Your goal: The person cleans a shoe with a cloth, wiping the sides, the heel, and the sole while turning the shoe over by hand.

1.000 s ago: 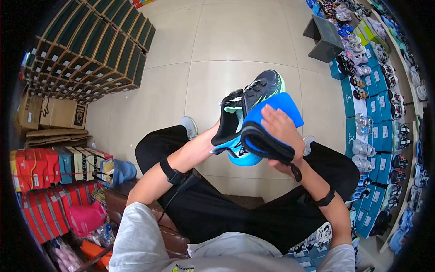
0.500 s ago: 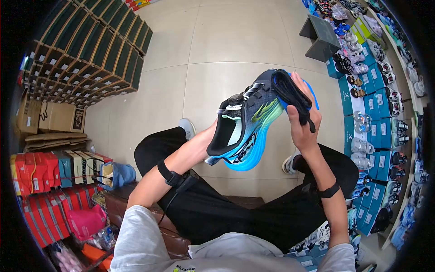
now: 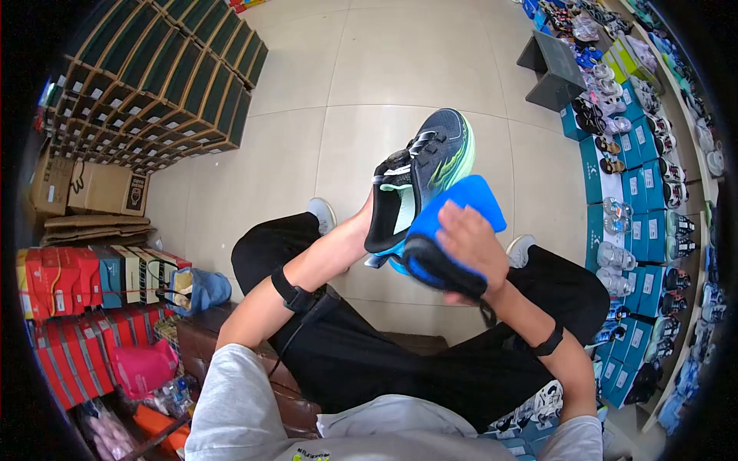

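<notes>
A dark sneaker (image 3: 440, 150) with green marks and a pale green and blue sole is held up above the floor, toe pointing away from me. My left hand (image 3: 366, 215) supports it from behind; its fingers are hidden by the shoe. In my right hand (image 3: 473, 242) is a soft blue and black pad (image 3: 478, 194) with a dark cord loop. The fingers lie over the blue face, and the thumb is mostly hidden. The pad overlaps the sneaker's heel side and covers part of the sole; whether it touches is hard to tell.
Stacked dark boxes (image 3: 169, 77) stand at the far left, with cardboard (image 3: 108, 190) and red shoe boxes (image 3: 73, 288) nearer. At right, teal boxes (image 3: 634, 192) and shelves carry many shoes. A grey angled stand (image 3: 552, 71) is on the tiled floor (image 3: 400, 61).
My right hand has brought the pad from the toe back toward the heel, nearer to me. It has turned so its blue face shows. The sneaker stays held in my left hand.
</notes>
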`<action>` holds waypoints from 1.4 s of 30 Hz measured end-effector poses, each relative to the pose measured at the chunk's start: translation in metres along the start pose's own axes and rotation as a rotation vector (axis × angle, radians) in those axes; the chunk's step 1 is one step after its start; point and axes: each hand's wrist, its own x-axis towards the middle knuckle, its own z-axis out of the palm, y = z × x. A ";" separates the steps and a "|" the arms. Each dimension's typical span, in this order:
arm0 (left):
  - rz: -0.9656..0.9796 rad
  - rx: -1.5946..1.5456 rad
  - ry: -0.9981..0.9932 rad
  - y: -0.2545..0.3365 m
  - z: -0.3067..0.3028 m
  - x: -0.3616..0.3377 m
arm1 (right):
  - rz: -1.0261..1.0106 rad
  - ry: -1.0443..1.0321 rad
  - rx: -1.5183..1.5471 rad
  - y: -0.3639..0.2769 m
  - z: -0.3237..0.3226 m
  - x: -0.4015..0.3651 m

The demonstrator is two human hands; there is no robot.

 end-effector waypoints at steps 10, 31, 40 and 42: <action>0.004 0.054 -0.078 0.006 0.013 -0.033 | -0.120 -0.062 -0.106 0.000 -0.016 0.008; 0.030 0.154 -0.232 0.016 0.031 -0.005 | 0.235 0.264 -0.145 0.036 -0.036 0.024; 0.097 0.105 -0.224 0.010 0.028 -0.007 | 0.059 0.050 -0.102 0.002 -0.017 0.009; 0.031 -0.016 -0.483 0.013 0.012 0.006 | -0.079 -0.069 -0.161 -0.006 -0.021 0.009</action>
